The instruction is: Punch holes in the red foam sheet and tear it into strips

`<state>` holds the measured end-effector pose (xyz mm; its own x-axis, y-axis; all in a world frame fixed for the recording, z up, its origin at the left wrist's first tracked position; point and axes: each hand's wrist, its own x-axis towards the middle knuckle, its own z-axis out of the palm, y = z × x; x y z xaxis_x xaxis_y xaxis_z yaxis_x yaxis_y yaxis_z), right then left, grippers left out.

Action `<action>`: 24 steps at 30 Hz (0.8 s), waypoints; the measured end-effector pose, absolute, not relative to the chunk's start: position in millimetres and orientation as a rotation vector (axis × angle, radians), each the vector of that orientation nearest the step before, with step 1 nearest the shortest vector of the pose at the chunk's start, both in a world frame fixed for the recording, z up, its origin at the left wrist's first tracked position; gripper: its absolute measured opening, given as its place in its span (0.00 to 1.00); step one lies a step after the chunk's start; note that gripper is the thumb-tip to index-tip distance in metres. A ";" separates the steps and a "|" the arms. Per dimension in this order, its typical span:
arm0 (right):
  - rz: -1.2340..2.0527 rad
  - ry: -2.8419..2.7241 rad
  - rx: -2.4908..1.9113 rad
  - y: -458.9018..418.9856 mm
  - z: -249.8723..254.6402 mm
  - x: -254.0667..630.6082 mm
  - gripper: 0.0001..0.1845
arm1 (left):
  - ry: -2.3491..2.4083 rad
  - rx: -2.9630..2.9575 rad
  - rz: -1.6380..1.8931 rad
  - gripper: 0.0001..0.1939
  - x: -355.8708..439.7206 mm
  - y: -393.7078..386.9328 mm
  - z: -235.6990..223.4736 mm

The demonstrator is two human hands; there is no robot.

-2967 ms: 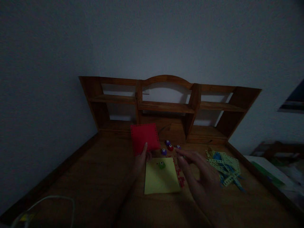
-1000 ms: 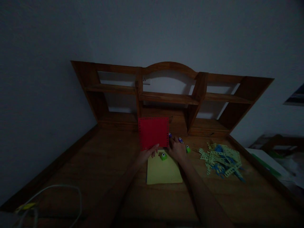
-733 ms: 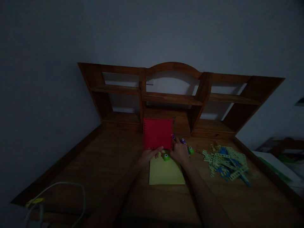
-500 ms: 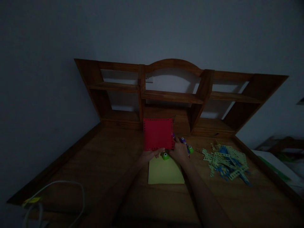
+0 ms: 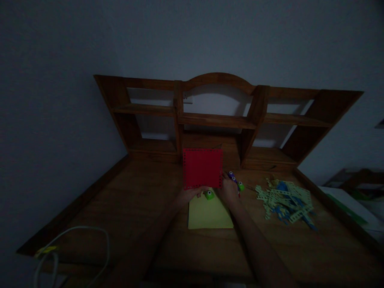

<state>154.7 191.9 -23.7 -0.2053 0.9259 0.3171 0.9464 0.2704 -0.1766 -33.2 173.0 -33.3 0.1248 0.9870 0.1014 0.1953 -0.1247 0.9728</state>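
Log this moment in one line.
Left hand: grips red square by lower edge; right hand: at its lower right corner; yellow sheet: on desk; strips: piled right

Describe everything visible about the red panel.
The red panel is flat, roughly square and plain inside, with small dark marks, possibly holes, lining its edges. Material is unclear in the dim light. It faces the camera, above the yellow pad in view. The left hand holds its lower edge; the right hand meets its lower right corner.
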 end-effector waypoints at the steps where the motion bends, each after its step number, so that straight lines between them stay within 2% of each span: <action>1: -0.075 -2.187 -1.700 192.0 -24.6 154.8 0.19 | 1.209 1.505 1.104 0.20 -33.2 172.7 -32.8; 24: 0.001 -2.253 -1.690 184.1 -17.7 147.1 0.18 | 1.278 1.515 1.039 0.20 -37.5 177.1 -34.5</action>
<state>147.1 184.1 -17.7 -0.2462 0.9351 0.2550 0.9349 0.2986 -0.1921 -37.5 177.1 -34.5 0.1229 0.9906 0.0596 0.2612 -0.0902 0.9611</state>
